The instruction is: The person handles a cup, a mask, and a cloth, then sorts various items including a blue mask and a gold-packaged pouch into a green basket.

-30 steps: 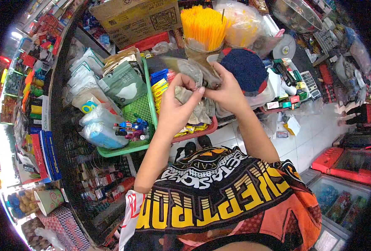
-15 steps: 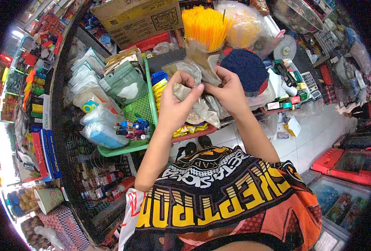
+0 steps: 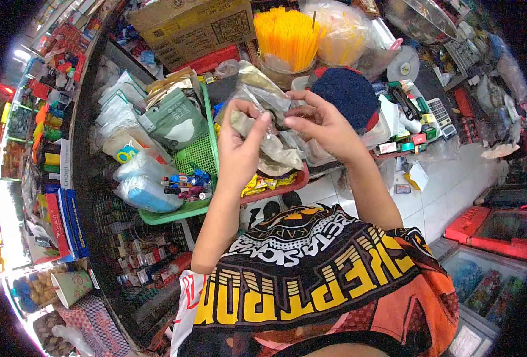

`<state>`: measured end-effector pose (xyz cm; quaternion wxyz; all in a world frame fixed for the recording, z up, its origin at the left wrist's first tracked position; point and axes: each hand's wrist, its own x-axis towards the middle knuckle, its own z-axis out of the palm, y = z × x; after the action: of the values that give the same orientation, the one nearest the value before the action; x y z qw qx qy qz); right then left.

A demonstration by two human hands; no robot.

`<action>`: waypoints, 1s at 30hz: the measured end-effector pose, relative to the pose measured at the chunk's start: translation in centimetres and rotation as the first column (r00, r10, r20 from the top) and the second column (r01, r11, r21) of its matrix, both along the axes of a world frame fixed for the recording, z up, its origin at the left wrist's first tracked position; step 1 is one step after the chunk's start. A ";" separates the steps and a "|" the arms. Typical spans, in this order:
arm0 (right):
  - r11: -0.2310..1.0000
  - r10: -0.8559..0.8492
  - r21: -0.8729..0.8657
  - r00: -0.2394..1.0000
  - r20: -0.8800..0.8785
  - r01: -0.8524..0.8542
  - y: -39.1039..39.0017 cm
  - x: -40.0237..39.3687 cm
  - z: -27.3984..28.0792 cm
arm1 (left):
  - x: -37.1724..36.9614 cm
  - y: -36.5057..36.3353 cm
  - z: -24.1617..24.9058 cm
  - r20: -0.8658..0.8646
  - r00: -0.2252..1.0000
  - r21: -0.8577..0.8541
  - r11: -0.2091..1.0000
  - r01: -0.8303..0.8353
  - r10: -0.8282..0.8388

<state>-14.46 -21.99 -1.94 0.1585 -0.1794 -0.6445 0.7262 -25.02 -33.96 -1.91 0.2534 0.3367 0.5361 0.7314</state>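
A crumpled, see-through plastic bag [image 3: 273, 146] with beige and greyish folds hangs between my hands. My left hand [image 3: 244, 140] is closed on its left side, thumb pressed over the plastic. At the bag's right edge, my right hand [image 3: 323, 122] has its fingers curled and its thumb and fingertips against the plastic; the exact pinch is partly hidden. Below the bag, yellow packets [image 3: 263, 185] lie in a red tray [image 3: 287, 185], largely covered by the bag and my hands.
To the left, a green basket [image 3: 215, 160] holds packaged masks [image 3: 174, 119] and small bottles. Behind are a cardboard box [image 3: 192, 30] and yellow straws [image 3: 284, 38]. A dark blue round thing [image 3: 347, 98], small boxes and a calculator [image 3: 442, 119] are on the right.
The bag has shifted slightly left and spread, with its upper part now leaning over my left hand. My right hand's fingers have moved a little apart from my left hand's.
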 end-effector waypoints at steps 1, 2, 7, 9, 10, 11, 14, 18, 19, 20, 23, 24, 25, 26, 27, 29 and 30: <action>1.000 -0.013 -0.015 1.000 -0.027 0.013 0.0 0.3 -0.1 | -0.1 -0.1 0.1 0.045 0.999 0.014 1.000 0.009 -0.010; 1.000 -0.017 -0.017 1.000 -0.025 0.016 -0.1 0.5 -0.1 | -0.2 -0.1 0.2 0.089 0.996 0.028 0.999 0.018 -0.020; 0.887 -0.181 0.444 0.981 0.076 0.129 -0.3 1.3 0.3 | -0.1 0.5 0.1 0.109 0.994 0.043 0.999 -0.015 0.010; 0.872 -0.208 0.464 0.976 0.060 0.158 0.0 1.2 -0.4 | 0.1 0.6 0.2 0.124 0.992 0.047 0.999 0.014 -0.020; 0.855 -0.222 0.488 0.974 0.039 0.176 0.1 1.1 -0.7 | 0.1 0.7 0.2 0.137 0.990 0.055 0.998 0.030 -0.037; 0.876 -0.247 0.436 0.968 0.038 0.206 -0.4 1.0 -0.6 | 0.0 0.7 0.0 0.130 0.991 0.056 0.998 0.029 -0.036; 0.806 -0.324 0.511 0.945 -0.041 0.299 -0.6 1.1 -0.8 | 0.0 1.1 -0.6 0.058 0.995 0.057 0.995 0.079 -0.082; 0.832 -0.342 0.395 0.920 -0.191 0.391 -0.9 1.1 -1.9 | 0.9 1.4 -0.3 0.059 0.990 0.049 0.991 0.123 -0.126; 0.882 -0.322 0.322 0.939 -0.124 0.345 -1.0 1.3 -1.7 | 1.2 1.4 0.0 0.060 0.988 0.046 0.990 0.137 -0.139; 0.878 -0.334 0.319 0.935 -0.124 0.356 -1.1 1.4 -1.8 | 1.5 1.4 0.3 0.012 0.986 0.044 0.985 0.167 -0.168; 0.926 -0.372 -0.005 0.911 -0.180 0.378 -1.5 1.2 -2.8 | 1.7 1.1 0.1 -0.020 0.968 0.027 0.968 0.250 -0.249; 0.924 -0.376 0.000 0.908 -0.183 0.382 -1.6 1.3 -2.7 | 1.7 1.2 0.0 0.001 0.956 0.018 0.956 0.294 -0.294; 0.903 -0.414 0.040 0.892 -0.181 0.427 -1.9 1.3 -2.6 | 2.1 1.0 0.5 -0.007 0.954 0.005 0.954 0.299 -0.299; 0.879 -0.450 0.081 0.875 -0.177 0.469 -2.0 1.3 -2.4 | 2.1 0.8 0.7 -0.008 0.954 0.012 0.954 0.300 -0.300; 0.879 -0.450 0.087 0.875 -0.178 0.470 -1.9 1.2 -2.4 | 2.1 0.6 0.8 -0.045 0.949 -0.018 0.950 0.313 -0.313; 0.698 -0.492 0.457 0.833 -0.253 0.551 -1.8 1.0 -2.8 | 2.3 0.3 1.1 -0.098 0.935 -0.038 0.941 0.337 -0.339; 0.695 -0.492 0.461 0.833 -0.255 0.552 -1.9 1.0 -2.6 | 2.3 0.4 1.0 -0.100 0.935 -0.033 0.940 0.339 -0.340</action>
<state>-13.47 -23.94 -4.57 0.4358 -0.2649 -0.7271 0.4596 -22.74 -33.57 -0.93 0.3502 0.4598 0.4882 0.6540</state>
